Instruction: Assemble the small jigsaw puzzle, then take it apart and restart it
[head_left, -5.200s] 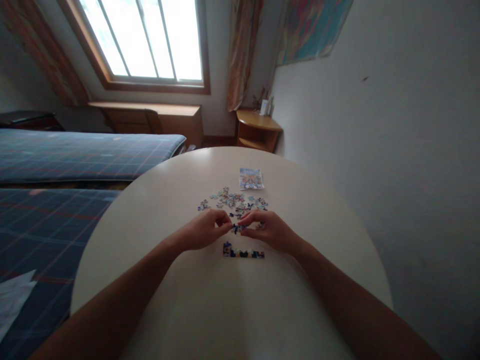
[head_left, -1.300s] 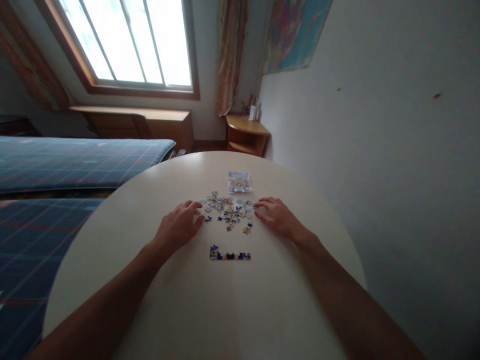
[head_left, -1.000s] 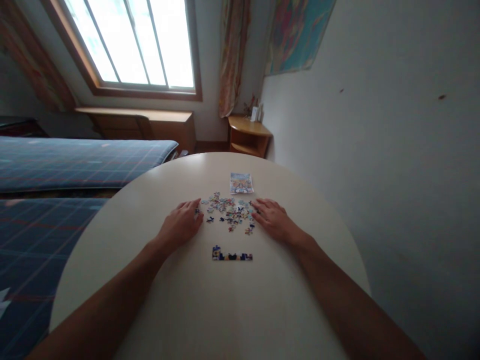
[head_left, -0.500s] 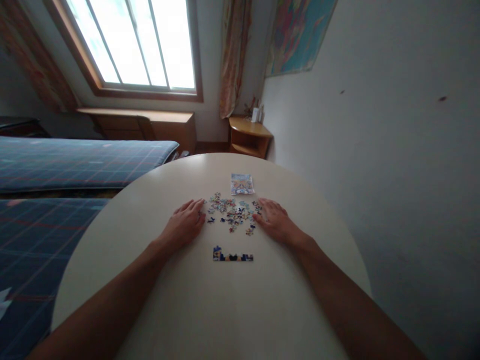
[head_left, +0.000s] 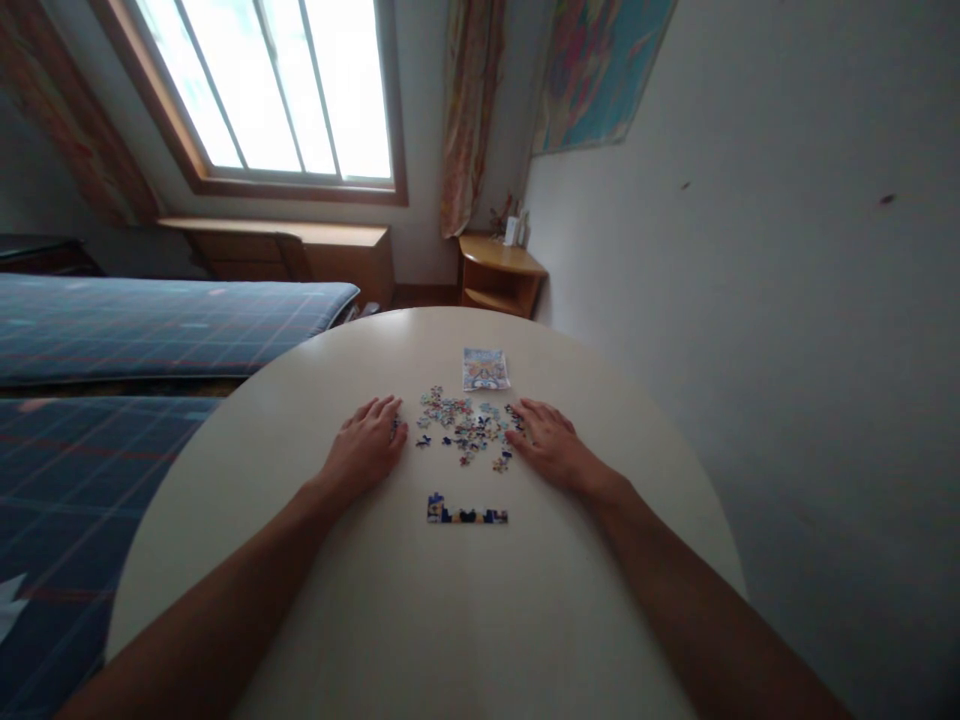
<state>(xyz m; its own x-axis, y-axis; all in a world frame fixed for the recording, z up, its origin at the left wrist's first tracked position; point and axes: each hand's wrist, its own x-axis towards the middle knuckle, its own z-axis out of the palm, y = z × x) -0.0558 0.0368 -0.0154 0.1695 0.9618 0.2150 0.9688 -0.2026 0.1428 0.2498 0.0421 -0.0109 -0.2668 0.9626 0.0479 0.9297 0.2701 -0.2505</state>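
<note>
Loose jigsaw puzzle pieces [head_left: 472,428] lie in a scattered pile on the white round table [head_left: 390,620]. At the pile's left side rests my left hand [head_left: 367,440], fingers stretched out and thumb apart. A small dark-blue puzzle piece [head_left: 395,425] shows in the gap between its thumb and forefinger; whether it is gripped is unclear. My right hand [head_left: 551,440] lies open at the right edge, its fingertips touching or partly covering some pieces. Nearer to me is a joined strip of puzzle pieces [head_left: 467,516], with a raised left corner.
Beyond the pile lies a small printed picture sheet [head_left: 485,369]. A bed with a plaid mattress [head_left: 165,320] stands to the left, and a white wall [head_left: 787,330] runs along the right. A corner shelf [head_left: 502,255] is behind the table.
My left hand has shifted slightly left, away from the pile, and the small blue piece by its thumb has moved with it. My right hand has hardly moved.
</note>
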